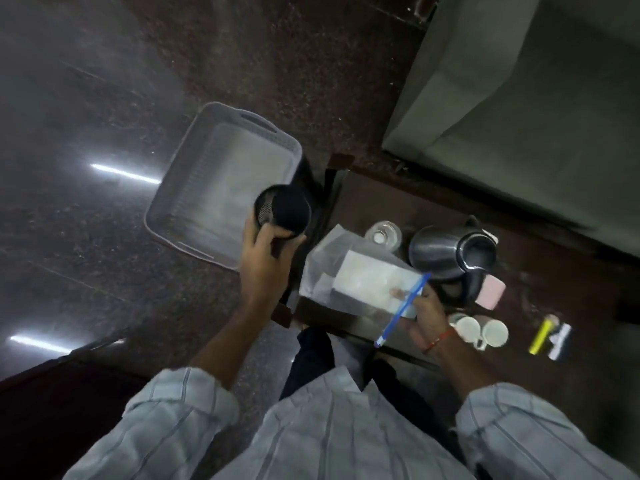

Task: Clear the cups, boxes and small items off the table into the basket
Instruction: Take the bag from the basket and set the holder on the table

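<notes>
A person clearing a low dark table (391, 202) stands over it with both hands full. The left hand (263, 258) has its fingers wrapped round a black mesh cup (282, 211), held upright with its open mouth facing the camera, right over the near corner of the grey basket (180, 174). The basket stands on a support off the table's left end, at about ten o'clock from the hand, its long axis running from seven o'clock to one o'clock; nothing shows inside it. From the look of it, a short carry toward ten o'clock and a release would put the cup in, and the left hand is plainly the nearer of the two for that.

The right hand (427, 315) pinches the blue zip edge of a clear bag (349, 271) with a white box inside; the bag lies slantwise on the table's near left corner, stretching toward ten o'clock from that hand.

Still on the table: a glass (382, 233) at the bag's one o'clock, a steel kettle (453, 254) beside it, a pink sponge (490, 291), two white cups (481, 330) just right of the right wrist, and a yellow marker (540, 336) farther toward three o'clock.
</notes>
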Demonstrator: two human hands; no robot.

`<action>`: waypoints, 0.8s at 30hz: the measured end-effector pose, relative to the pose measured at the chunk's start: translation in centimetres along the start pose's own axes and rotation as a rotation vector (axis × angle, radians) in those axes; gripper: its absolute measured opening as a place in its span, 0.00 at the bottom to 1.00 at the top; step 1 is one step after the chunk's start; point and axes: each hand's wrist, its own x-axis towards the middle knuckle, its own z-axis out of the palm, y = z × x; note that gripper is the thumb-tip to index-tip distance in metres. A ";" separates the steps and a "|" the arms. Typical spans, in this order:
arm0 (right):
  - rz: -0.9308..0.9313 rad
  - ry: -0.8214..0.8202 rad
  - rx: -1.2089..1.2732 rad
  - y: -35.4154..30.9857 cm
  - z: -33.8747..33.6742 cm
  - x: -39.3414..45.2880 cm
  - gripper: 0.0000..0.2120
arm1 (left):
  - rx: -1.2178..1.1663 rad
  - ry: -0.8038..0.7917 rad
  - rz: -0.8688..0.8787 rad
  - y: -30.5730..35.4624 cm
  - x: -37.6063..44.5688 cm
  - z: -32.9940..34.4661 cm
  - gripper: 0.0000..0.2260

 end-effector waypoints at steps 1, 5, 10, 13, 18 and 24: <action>0.012 0.043 -0.013 0.5 -1.4 -0.3 0.18 | -0.008 -0.063 -0.013 0.3 -1.6 1.5 0.08; 0.065 0.125 -0.014 2.6 -6.2 -0.7 0.16 | -0.009 -0.235 0.012 0.0 -7.3 6.5 0.09; 0.086 0.190 0.007 4.6 -9.5 -0.1 0.17 | 0.006 -0.355 0.055 -0.9 -11.1 10.0 0.07; 0.114 0.196 -0.037 4.8 -11.0 1.3 0.16 | 0.101 -0.443 0.033 -1.4 -12.4 12.0 0.07; 0.137 0.148 -0.111 4.8 -12.8 5.7 0.19 | 0.227 -0.630 -0.068 -2.4 -14.2 15.7 0.09; 0.133 0.254 -0.207 6.0 -16.9 9.1 0.18 | 0.314 -0.747 -0.152 -3.8 -15.0 19.8 0.08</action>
